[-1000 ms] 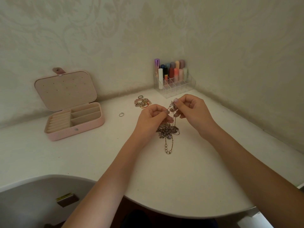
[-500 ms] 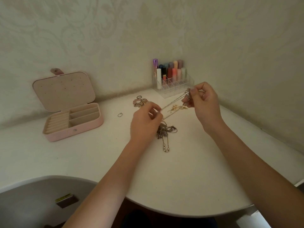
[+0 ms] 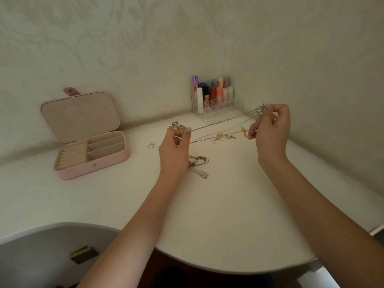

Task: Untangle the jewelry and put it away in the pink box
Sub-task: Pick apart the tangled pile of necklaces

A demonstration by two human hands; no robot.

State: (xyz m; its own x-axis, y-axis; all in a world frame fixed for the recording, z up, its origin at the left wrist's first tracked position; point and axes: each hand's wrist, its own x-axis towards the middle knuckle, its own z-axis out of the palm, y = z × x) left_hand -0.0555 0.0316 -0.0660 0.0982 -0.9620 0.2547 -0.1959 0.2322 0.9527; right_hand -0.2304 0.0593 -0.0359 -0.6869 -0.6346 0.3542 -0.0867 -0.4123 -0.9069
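Observation:
A thin necklace chain (image 3: pixel 220 122) with small gold charms (image 3: pixel 223 137) is stretched above the white table between both hands. My left hand (image 3: pixel 175 146) pinches its left end. My right hand (image 3: pixel 270 127) pinches the right end by a silvery pendant (image 3: pixel 260 110). A heap of tangled silver jewelry (image 3: pixel 198 163) lies on the table just right of my left wrist. The pink box (image 3: pixel 91 154) stands open at the left, lid raised, its compartments holding nothing that shows. A small ring (image 3: pixel 151 145) lies between the box and my left hand.
A clear organizer with several lipsticks (image 3: pixel 216 96) stands in the wall corner behind the chain. More jewelry (image 3: pixel 176 124) lies partly hidden behind my left hand's fingers. The table's curved front edge (image 3: pixel 207 267) runs below my forearms, with a grey chair (image 3: pixel 41 256) at lower left.
My hands have drawn apart, the right one moving right and up, the left one moving left. The chain has pulled out of the heap and now hangs taut between them.

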